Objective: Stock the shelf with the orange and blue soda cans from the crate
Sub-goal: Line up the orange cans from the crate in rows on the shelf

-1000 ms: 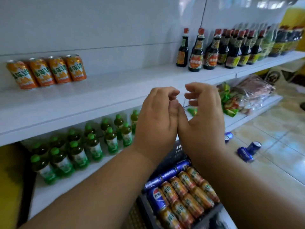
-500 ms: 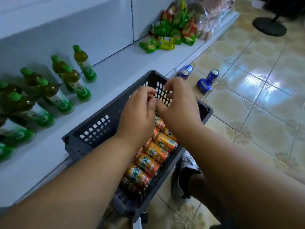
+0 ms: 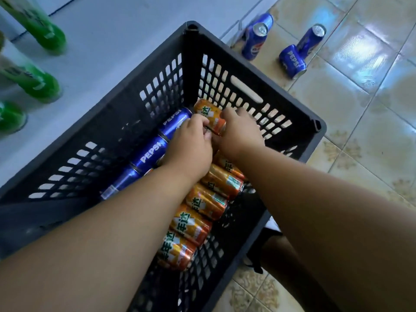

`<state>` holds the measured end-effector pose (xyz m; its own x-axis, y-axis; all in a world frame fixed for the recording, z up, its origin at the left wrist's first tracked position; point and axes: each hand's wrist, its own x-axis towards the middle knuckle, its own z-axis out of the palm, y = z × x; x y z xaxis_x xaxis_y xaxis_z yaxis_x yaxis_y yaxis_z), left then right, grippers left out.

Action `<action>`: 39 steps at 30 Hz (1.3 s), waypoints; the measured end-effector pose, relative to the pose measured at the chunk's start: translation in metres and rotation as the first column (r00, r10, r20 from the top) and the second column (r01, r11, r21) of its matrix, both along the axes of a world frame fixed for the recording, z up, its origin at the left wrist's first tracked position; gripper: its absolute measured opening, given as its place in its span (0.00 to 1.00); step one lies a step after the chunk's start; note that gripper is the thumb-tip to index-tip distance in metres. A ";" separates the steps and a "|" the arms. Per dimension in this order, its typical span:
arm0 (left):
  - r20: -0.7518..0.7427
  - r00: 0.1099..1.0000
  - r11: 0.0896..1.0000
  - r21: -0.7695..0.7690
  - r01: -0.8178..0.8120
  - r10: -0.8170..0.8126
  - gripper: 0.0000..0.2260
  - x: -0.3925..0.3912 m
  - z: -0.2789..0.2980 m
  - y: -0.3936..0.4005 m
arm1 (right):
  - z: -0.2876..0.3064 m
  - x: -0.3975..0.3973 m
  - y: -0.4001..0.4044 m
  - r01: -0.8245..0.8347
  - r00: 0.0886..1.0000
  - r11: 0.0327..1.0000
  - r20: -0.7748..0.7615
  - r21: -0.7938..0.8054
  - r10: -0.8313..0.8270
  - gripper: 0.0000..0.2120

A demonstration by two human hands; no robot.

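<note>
STEP: picking from crate [image 3: 299, 109] | LEFT hand [image 3: 191, 147]: grip curled, likely on hidden can | RIGHT hand [image 3: 238, 131]: grip around far orange can [image 3: 208, 113] | CANS: lying in crate rows | NEXT: lift clear, carry to shelf [image 3: 108, 37]

Six orange cans [image 3: 206, 202], six blue cans [image 3: 150, 153], three green bottles [image 3: 33, 81]

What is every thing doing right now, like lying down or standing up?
Crate: open-topped, partly filled.
Orange cans: lying in a row.
Far orange can: gripped by both hands.
Blue cans: lying in the crate.
Floor cans: one toppled, others tilted.
Green bottles: on the shelf.
Left hand: curled.
Right hand: curled.
</note>
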<state>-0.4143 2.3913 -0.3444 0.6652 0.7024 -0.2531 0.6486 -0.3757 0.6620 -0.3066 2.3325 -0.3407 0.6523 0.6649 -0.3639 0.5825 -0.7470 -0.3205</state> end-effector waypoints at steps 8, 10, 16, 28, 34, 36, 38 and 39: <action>-0.098 0.991 0.991 -0.090 -0.102 0.093 0.11 0.017 -0.042 0.025 | -0.070 0.028 0.056 -0.195 0.960 0.938 0.138 -0.288 0.242 0.36; -0.123 0.986 0.986 -0.105 -0.129 0.115 0.11 0.017 -0.049 0.028 | -0.086 0.030 0.061 -0.208 0.939 0.904 0.184 -0.373 0.292 0.40; -0.115 0.983 0.969 -0.183 -0.166 0.146 0.10 0.007 -0.052 0.032 | -0.089 0.033 0.073 -0.233 0.925 0.877 0.181 -0.420 0.333 0.36; -0.087 0.979 0.957 -0.207 -0.201 0.187 0.12 -0.031 -0.014 0.015 | -0.039 0.013 0.064 -0.048 0.999 0.906 -0.030 -0.421 0.039 0.39; -0.092 0.967 0.939 -0.235 -0.252 0.237 0.10 -0.050 -0.023 0.015 | -0.058 0.001 0.065 -0.139 0.989 0.960 0.013 -0.244 0.147 0.39; -0.108 0.965 0.936 -0.239 -0.258 0.239 0.10 -0.050 -0.031 0.022 | -0.066 0.003 0.069 -0.232 0.955 0.948 0.134 -0.219 0.265 0.35; -0.107 0.968 0.934 -0.256 -0.249 0.229 0.10 -0.046 -0.039 0.029 | -0.074 0.011 0.078 -0.353 0.873 0.878 0.223 -0.323 0.433 0.38; -0.102 0.969 0.932 -0.270 -0.243 0.223 0.10 -0.042 -0.043 0.033 | -0.077 0.017 0.086 -0.386 0.836 0.830 0.228 -0.404 0.500 0.41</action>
<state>-0.4563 2.4239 -0.3878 0.4654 0.7301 -0.5003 0.7432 -0.0154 0.6689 -0.2897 2.4183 -0.4180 0.4311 0.7866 -0.4421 0.9002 -0.4086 0.1508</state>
